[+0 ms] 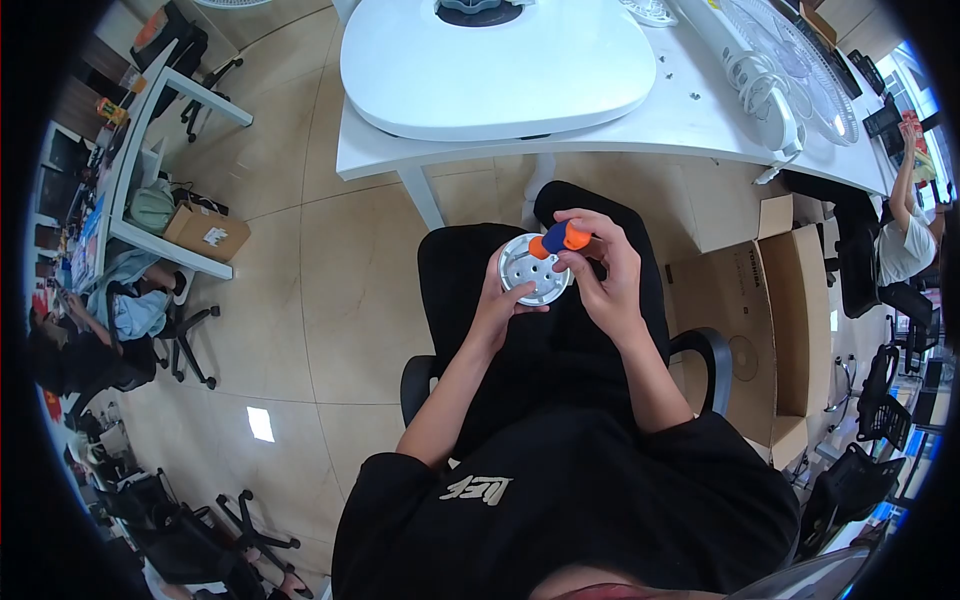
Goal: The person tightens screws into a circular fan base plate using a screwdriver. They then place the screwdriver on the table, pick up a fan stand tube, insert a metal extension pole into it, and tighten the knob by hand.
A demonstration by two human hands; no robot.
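Above my lap, my left hand (494,306) grips a round white part (519,271) with several dark holes in its face. The thumb lies across the part's lower edge. An orange and blue screwdriver (556,240) is held by its handle between the fingers of my right hand (608,262). Its front end is over the upper right of the round part. Whether its tip touches the part is hidden.
Ahead stands a white table (380,160) bearing a large white base (490,85), small metal pieces and a fan grille (790,70). An open cardboard box (725,330) is on the floor at right. Other people sit at far left and far right.
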